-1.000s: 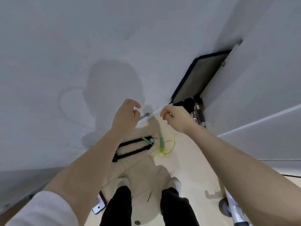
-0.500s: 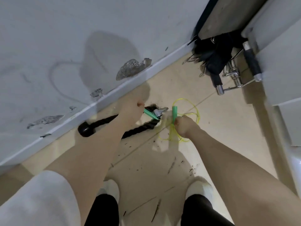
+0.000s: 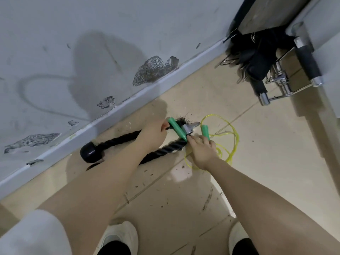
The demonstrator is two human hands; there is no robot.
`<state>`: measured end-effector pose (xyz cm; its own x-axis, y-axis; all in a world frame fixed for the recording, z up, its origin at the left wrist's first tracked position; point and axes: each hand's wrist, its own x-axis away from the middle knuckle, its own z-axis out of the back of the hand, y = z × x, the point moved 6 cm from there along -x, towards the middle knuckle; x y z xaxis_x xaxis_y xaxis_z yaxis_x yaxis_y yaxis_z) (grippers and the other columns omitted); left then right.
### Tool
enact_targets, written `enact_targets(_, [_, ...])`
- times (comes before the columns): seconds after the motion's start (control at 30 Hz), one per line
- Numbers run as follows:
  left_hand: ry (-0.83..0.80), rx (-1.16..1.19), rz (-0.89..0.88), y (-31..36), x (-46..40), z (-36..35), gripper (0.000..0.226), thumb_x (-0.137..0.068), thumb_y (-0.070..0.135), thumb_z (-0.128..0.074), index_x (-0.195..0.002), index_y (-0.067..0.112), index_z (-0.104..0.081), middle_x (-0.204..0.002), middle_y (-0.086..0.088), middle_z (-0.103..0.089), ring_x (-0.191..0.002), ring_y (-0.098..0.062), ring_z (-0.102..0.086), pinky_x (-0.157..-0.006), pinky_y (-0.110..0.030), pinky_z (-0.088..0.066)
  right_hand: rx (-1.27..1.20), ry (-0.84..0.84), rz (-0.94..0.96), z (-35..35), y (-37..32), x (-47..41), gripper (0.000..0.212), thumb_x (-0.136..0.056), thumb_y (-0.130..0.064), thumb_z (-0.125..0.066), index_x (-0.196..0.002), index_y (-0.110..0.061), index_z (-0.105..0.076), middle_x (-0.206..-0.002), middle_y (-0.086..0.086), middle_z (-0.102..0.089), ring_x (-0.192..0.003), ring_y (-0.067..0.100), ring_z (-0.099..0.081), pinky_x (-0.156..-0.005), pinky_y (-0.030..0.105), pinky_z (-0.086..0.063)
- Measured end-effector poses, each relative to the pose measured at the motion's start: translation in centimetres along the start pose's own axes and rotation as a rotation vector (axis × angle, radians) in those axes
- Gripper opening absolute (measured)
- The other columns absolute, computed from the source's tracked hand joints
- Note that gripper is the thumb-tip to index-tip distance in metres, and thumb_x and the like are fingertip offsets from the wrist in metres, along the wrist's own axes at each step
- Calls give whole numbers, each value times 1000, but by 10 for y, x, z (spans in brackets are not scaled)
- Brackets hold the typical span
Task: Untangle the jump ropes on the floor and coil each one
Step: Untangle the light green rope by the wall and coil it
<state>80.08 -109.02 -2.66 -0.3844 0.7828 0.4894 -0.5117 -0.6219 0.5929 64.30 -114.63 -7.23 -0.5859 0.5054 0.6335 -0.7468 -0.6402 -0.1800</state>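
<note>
Head view, looking down at a beige tiled floor (image 3: 257,162) that meets a scuffed grey wall (image 3: 92,43) along a pale skirting board (image 3: 110,115). The person's left hand (image 3: 153,134) reaches down beside the upper end of a green tapered plastic jump-rope handle (image 3: 177,130); its fingers are curled at that end, but whether they actually grip the handle cannot be told. The right hand (image 3: 201,150) has its fingers curled at the lower tip of the same handle and over the base of a second green plastic handle (image 3: 205,131), which stands just to the right; which of the two it pinches is not clear. A thin translucent yellow jump-rope cord (image 3: 233,137) lies in loose, overlapping loops on the floor to the right of and beneath the right hand. A thick black twisted rope with a black rubber end knob (image 3: 89,153) and a metal clamp (image 3: 189,127) lies under both hands, alongside the skirting board. At upper right, black-gripped chrome cable-machine handles (image 3: 276,80) are piled against a grey frame (image 3: 312,24). White shoes (image 3: 119,234) and dark trouser legs appear at the bottom edge.
</note>
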Motion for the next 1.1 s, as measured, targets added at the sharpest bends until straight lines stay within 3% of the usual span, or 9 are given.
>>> enact_targets(0.17, [-181, -120, -216, 18, -2, -11, 52, -85, -6, -47, -136, 3, -40, -133, -15, -47, -122, -29, -46, -101, -27, -33, -274, 27, 96, 20, -26, -6, 25, -92, -7, -40, -110, -7, -57, -106, 17, -62, -102, 32, -54, -81, 31, -37])
enact_targets(0.3, [-368, -57, -251, 36, 11, -24, 66, -78, 2, -54, -138, 17, -34, -111, -9, -60, -102, -24, -57, -88, -30, -43, -790, 31, 163, 61, -41, 7, 26, -94, -1, -40, -71, -6, -52, -61, 4, -52, -47, 7, -50, -53, 25, -38])
enact_targets(0.37, [-324, 18, -237, 38, 3, -19, 50, -70, 17, -57, -120, 20, -50, -96, -4, -67, -91, -22, -63, -83, -35, -50, -970, 2, 180, 75, -40, 8, 31, -95, -6, -46, -64, -11, -48, -54, -2, -50, -40, 5, -43, -48, 20, -38])
enact_targets(0.47, [-130, 79, -163, 44, -6, 13, 6, -82, 19, -58, -89, 18, -58, -65, 4, -61, -62, -10, -59, -52, -17, -46, -1110, -77, 192, 87, -29, 10, 30, -96, -18, -51, -66, -13, -50, -50, -5, -52, -47, 7, -48, -54, 18, -38])
enact_targets(0.67, [257, 1289, 256, 13, -6, 64, 24, -97, 19, -40, -76, 19, -50, -37, 10, -30, -28, -5, -23, -33, -11, -19, -725, -190, 136, 58, 12, 16, 15, -85, -12, -65, -75, -9, -55, -79, 3, -52, -77, 14, -47, -69, 22, -37])
enact_targets(0.8, [294, 1752, 340, -10, -5, 59, 21, -95, 14, -30, -81, 15, -45, -37, 7, -38, -27, -6, -25, -30, -13, -22, -757, -124, 78, 48, 21, 15, 18, -90, -3, -53, -88, -17, -43, -72, 1, -53, -63, 15, -48, -57, 16, -38])
enact_targets(0.9, [485, 1694, 326, -23, 2, 67, 18, -97, 17, -35, -86, 16, -48, -66, -4, -68, -31, -9, -32, -34, -16, -29, -806, -132, 51, 52, 10, 17, 23, -91, -1, -45, -108, -15, -40, -64, 2, -51, -43, 5, -43, -47, 16, -35])
enact_targets(1.0, [626, 1307, 327, -39, 7, 80, 20, -100, 17, -30, -96, 16, -50, -85, -4, -67, -33, -9, -37, -36, -19, -31, -1103, -206, 101, 65, -5, 20, 16, -93, 0, -47, -105, -5, -56, -55, 4, -43, -33, 6, -31, -36, 15, -26])
enact_targets(1.1, [506, 843, 442, -53, 4, 75, 18, -95, 5, -36, -109, 11, -44, -88, -11, -57, -44, -13, -39, -41, -21, -31, -1255, -299, 190, 86, -17, 22, 19, -94, -5, -45, -92, -3, -64, -47, -4, -33, -37, 7, -21, -37, 15, -16])
